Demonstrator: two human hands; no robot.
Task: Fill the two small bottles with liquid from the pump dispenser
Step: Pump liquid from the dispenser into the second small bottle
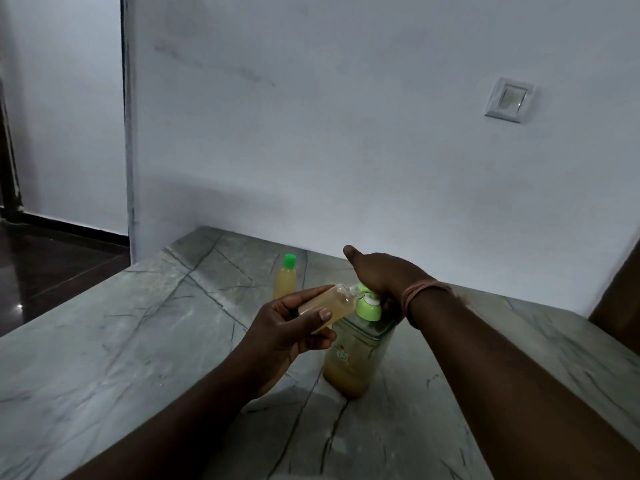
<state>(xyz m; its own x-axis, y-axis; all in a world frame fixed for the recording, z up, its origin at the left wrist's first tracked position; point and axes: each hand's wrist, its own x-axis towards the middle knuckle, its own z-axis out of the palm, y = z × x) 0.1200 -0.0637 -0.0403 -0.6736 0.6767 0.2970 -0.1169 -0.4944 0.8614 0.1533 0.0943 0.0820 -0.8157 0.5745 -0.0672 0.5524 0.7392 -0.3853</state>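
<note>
Grey counter (104,341): one capped bottle (285,278), left hand (282,336) grasping one uncapped bottle (327,306), right hand (381,271) flat on one pump dispenser (355,355).

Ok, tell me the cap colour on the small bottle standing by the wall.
Bright green cap, head view.

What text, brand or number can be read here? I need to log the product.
None is legible.
Pump dispenser: a small printed graphic on its front, too blurred to read.
Capped small bottle and the small bottle in the left hand: no label visible.
Wall switch: no markings.
</note>
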